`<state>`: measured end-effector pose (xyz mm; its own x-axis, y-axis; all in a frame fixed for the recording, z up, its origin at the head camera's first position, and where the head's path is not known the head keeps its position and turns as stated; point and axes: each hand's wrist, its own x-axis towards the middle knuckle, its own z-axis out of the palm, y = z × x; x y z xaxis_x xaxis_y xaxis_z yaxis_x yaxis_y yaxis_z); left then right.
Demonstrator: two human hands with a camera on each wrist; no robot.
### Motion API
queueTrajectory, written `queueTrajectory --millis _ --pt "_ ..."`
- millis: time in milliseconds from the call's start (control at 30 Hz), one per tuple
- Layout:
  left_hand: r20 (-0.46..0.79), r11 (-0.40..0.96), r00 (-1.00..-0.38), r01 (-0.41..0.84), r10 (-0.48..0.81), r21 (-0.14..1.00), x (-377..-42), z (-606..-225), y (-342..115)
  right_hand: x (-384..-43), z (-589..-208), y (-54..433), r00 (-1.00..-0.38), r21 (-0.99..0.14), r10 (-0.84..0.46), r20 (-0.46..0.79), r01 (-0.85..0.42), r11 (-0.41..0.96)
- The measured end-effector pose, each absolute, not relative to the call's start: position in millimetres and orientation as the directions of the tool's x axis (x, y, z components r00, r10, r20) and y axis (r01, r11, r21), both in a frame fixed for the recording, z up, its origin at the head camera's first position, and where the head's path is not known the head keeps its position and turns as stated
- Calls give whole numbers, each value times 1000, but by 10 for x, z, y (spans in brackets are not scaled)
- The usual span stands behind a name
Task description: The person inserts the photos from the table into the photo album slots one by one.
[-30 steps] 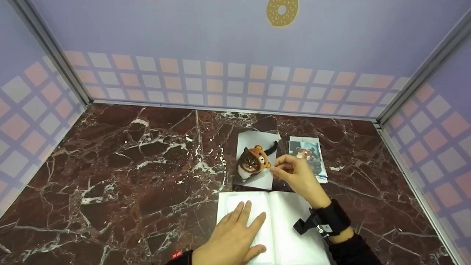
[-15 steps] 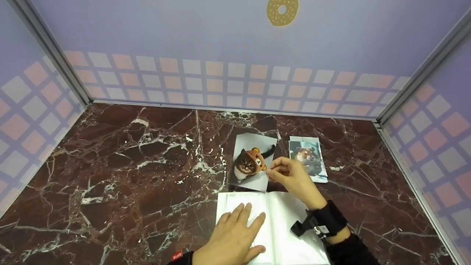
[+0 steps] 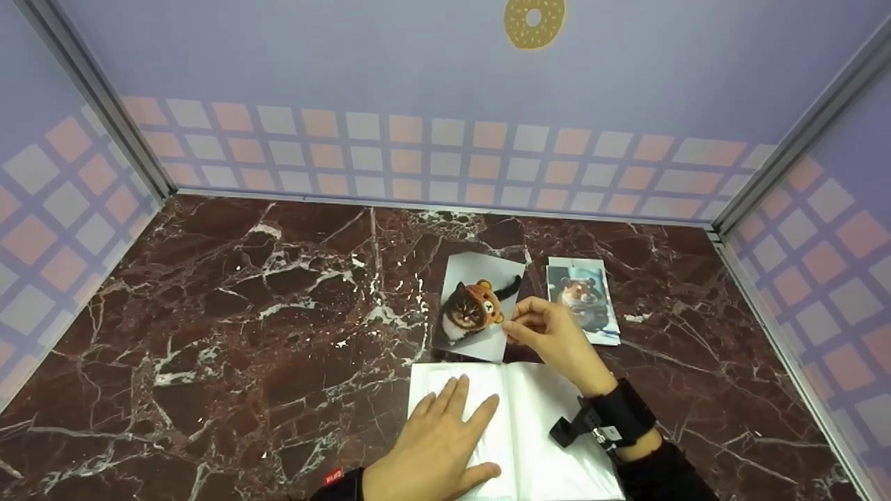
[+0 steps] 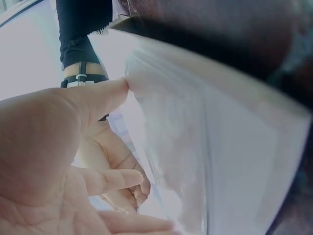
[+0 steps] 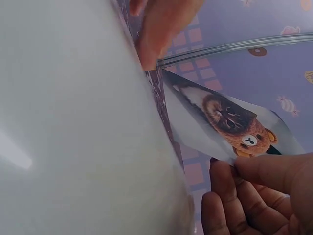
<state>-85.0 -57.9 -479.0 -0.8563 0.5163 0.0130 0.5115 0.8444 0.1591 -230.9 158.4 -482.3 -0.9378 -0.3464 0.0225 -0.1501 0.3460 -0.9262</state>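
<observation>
My right hand (image 3: 557,337) pinches the right edge of a photo (image 3: 480,306) between thumb and curled fingers. The photo shows a cat in a brown bear hood. In the right wrist view the photo (image 5: 225,122) tilts up off the table and bows slightly. Its lower edge comes close to the top of an open photo album (image 3: 550,424) with clear-sleeved white pages. My left hand (image 3: 438,438) lies with spread, straight fingers on the album's left page. In the left wrist view the thumb of the left hand (image 4: 73,161) touches the sleeve.
A small stack of photos (image 3: 581,299), a hamster picture on top, lies right of the cat photo. The dark red marble table (image 3: 278,334) is enclosed by lilac panels (image 3: 418,76) with pink and white checks.
The cat photo and my right hand have shifted a little left and settled, and the photo has tilted slightly. My left hand has slid slightly over the page.
</observation>
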Motion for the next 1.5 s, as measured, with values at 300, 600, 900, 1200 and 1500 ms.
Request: queueTrajectory --millis 300,600,900,1200,1500 --pt "10 858 -863 503 505 106 -836 -4789 -562 -2296 -4836 1565 -930 -936 -367 28 -154 317" --pt "37 863 -866 501 499 62 -818 -4786 -552 -2302 -4860 1566 -930 -941 -368 1 -126 314" --pt "73 861 -859 509 507 17 -805 -4784 -540 -2298 -4876 1564 -927 -940 -375 -13 -117 321" --pt "110 858 -853 513 510 -1 -791 -4800 -546 -2293 -4882 1564 -918 -945 -396 -37 -97 313" --pt "128 857 -849 515 513 -20 -781 -4803 -543 -2303 -4884 1572 -931 -940 -365 -13 -113 322"
